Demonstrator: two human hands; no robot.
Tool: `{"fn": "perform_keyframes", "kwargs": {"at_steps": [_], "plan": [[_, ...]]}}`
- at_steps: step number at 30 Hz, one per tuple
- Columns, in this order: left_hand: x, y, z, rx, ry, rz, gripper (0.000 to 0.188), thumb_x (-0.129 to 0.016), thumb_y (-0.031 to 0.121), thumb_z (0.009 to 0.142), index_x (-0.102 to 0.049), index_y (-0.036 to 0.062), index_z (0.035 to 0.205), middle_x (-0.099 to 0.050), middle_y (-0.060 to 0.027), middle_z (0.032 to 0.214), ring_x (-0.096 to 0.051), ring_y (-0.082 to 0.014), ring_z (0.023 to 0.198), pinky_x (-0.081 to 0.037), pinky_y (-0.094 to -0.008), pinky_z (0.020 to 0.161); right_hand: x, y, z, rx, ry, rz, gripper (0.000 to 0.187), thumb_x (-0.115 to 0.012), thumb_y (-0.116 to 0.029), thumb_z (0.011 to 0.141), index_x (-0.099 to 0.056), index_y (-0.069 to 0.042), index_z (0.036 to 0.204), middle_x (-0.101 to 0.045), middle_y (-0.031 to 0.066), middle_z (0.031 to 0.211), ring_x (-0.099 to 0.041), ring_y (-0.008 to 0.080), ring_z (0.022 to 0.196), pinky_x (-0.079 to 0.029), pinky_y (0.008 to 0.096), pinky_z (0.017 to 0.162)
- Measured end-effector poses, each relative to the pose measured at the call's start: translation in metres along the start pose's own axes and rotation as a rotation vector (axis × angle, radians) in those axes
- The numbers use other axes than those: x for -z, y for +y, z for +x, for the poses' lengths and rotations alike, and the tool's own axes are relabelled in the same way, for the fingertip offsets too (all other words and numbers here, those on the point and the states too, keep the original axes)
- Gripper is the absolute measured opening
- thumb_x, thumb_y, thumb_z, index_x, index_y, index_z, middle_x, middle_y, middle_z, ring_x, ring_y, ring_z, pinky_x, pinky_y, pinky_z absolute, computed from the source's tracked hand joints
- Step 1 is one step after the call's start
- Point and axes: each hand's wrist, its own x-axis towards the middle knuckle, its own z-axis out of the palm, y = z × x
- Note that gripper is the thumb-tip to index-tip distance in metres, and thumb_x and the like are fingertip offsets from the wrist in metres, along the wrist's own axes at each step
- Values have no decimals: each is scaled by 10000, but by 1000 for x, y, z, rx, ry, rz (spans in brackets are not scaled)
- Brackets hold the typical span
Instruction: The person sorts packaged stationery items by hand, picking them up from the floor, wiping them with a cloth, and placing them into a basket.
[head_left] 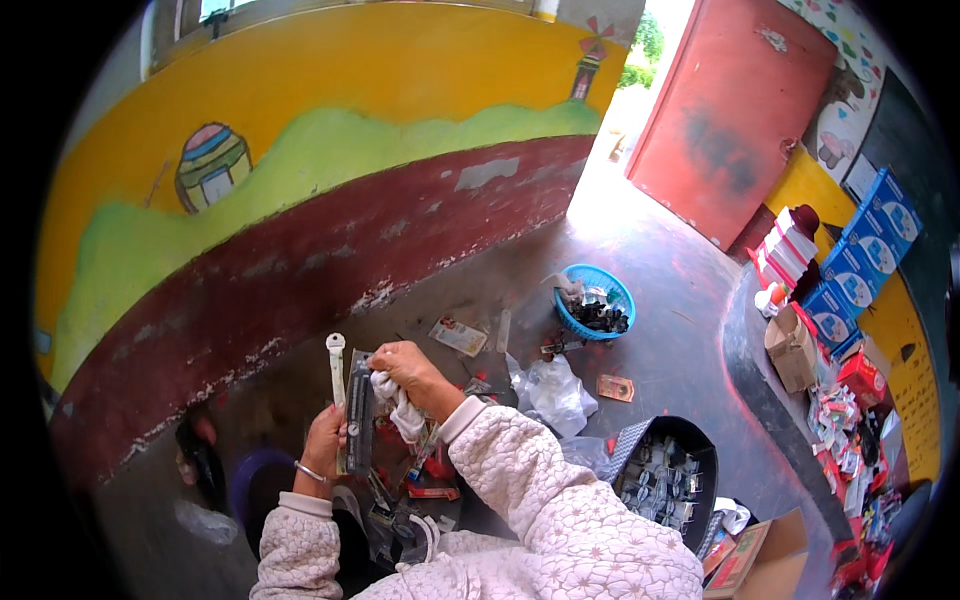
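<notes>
We see a smooth, stained grey floor (672, 322), a round blue plastic basket (622, 287) and a crumpled, translucent plastic bag (562, 392). Between our hands, a long, flat, dark rectangular package (360, 412) stands nearly upright, a slim, round-headed white strip (337, 368) beside it. Our left hand (322, 442) has its grip clamped low on the package; our right hand (415, 373) pinches its top, bunched white cloth (403, 414) beneath.

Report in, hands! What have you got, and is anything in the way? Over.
Left hand: holding dark flat packet. Right hand: at its top edge, white cloth bunched beneath. Plastic bag off to the right, not between hands.
</notes>
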Motion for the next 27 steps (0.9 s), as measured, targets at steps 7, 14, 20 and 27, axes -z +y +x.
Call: {"fn": "perform_keyframes", "kwargs": {"at_steps": [7, 14, 20, 27], "plan": [[-21, 2, -12, -74, 32, 57, 240, -425, 298, 930, -530, 84, 902, -433, 85, 583, -370, 12, 426, -320, -130, 380, -8, 6, -2, 99, 6, -60, 117, -583, -128, 744, -570, -26, 689, -512, -4, 616, -450, 78, 562, -362, 234, 515], [-32, 0, -4, -85, 47, 182, 242, -572, 211, 833, -537, 50, 1011, -605, -11, 800, -600, -106, 661, -509, -240, 591, -7, 7, 2, 186, 22, -99, 154, -586, -131, 665, -580, 23, 668, -542, 46, 598, -486, 105, 578, -394, 268, 514], [6, -9, 10, -244, 194, 111, 206, -556, 155, 824, -535, 66, 1008, -614, -54, 845, -623, -171, 686, -544, -322, 576, -19, 14, 12, 309, 169, -252, 132, -644, -157, 708, -620, -30, 681, -564, 29, 643, -515, 94, 618, -427, 281, 562], [11, -10, 11, -361, 362, 164, 131, -523, 162, 853, -533, 32, 864, -555, -6, 672, -530, -87, 520, -462, -229, 480, 3, -12, -16, 13, -29, 372, 157, -592, -65, 745, -550, -37, 894, -562, 43, 757, -569, 154, 691, -485, 287, 666]]}}
